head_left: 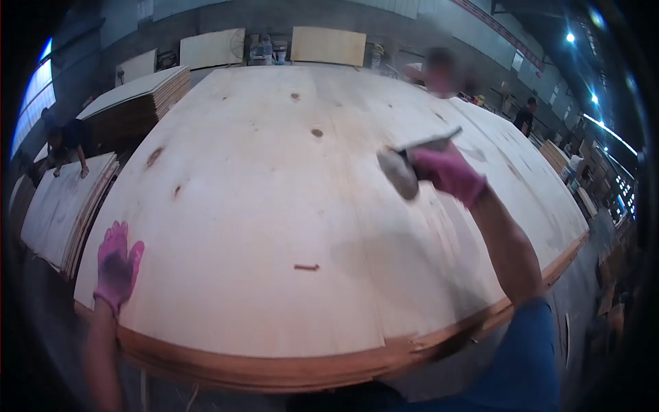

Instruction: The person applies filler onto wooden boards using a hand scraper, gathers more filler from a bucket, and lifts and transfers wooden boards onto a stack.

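A: Right grip?
B: Right grip, pink glove, clenched on the tool. Pale rounded end points left; a dark flat part sticks out up and right past the glove.
A: Where's the tool?
B: Over the right half of the big sheet, beyond the middle. Shadow on the wood nearer the wearer. Can't tell if it's touching.
A: Left grip?
B: Left grip, also pink glove, released, holding nothing. Laid on the sheet at its left edge, fingers pointing away from the wearer, thumb out to the right.
A: On the sheet?
B: Red-brown strip, lying flat near the front, between the two hands, well apart from both. Dark knot farther back, more knots around. Sheet tops a stack; brown layers show along the front edge.
A: Wearer?
B: Blue sleeve on the right arm, forearms bare.
A: Around?
B: Left: low stack, a person bending over it, hands on top. Behind that, a taller stack. Far right edge of the sheet: another person, head blurred. Farther right, one in a dark top. Back: pale board standing upright. Lights upper right.
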`<state>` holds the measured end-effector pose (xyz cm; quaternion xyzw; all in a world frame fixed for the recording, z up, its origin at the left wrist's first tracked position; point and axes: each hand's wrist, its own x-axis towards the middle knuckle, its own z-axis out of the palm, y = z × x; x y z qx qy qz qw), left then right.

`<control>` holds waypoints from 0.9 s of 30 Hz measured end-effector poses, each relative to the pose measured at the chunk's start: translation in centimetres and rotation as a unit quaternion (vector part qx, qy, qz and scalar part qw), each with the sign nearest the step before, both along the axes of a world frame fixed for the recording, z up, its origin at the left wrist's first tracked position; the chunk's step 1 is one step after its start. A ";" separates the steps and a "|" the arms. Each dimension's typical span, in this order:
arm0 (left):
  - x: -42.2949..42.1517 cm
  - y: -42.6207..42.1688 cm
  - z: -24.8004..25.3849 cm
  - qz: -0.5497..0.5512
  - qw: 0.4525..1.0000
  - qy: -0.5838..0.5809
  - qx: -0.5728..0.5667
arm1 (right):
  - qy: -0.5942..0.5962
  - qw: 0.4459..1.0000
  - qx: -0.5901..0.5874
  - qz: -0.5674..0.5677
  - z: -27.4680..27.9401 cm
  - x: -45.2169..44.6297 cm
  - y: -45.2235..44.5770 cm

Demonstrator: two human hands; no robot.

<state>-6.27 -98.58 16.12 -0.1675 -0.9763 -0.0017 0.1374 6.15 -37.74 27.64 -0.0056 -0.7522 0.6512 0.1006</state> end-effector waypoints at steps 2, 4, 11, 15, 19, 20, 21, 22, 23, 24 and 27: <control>0.4 1.0 0.6 0.031 0.999 -0.013 0.010 | 0.045 0.998 -0.049 0.021 -0.9 -9.7 5.4; 0.6 1.4 0.6 0.030 0.999 -0.011 0.017 | 0.019 0.992 -0.126 -0.011 0.0 -17.3 6.8; 0.9 2.4 2.0 0.035 0.999 -0.016 0.022 | -0.139 0.983 -0.065 -0.105 -4.7 -33.0 9.7; 1.1 2.6 2.0 0.035 0.999 -0.025 0.032 | -0.200 0.807 0.533 -0.158 -3.6 -39.1 8.4; 1.1 2.9 2.4 0.045 0.998 -0.035 0.024 | -0.065 0.739 0.608 -0.283 -4.7 -40.5 5.2; 1.0 2.8 2.3 0.048 0.998 -0.040 0.031 | -0.046 0.740 0.614 -0.272 -5.1 -40.7 4.9; 0.9 2.7 2.1 0.044 0.998 -0.033 0.023 | -0.051 0.741 0.620 -0.253 -5.2 -40.9 4.6; 0.9 2.6 2.0 0.040 0.999 -0.029 0.014 | -0.059 0.741 0.627 -0.233 -5.3 -40.5 4.1; 0.9 2.5 1.9 0.033 0.999 -0.023 0.007 | -0.066 0.739 0.635 -0.216 -4.9 -39.9 3.7; 1.0 2.6 1.9 0.036 0.999 -0.027 0.015 | -0.066 0.744 0.637 -0.189 -4.6 -38.7 3.4; 0.9 2.5 1.7 0.040 0.998 -0.023 0.031 | -0.049 0.749 0.646 -0.140 -3.4 -34.5 2.9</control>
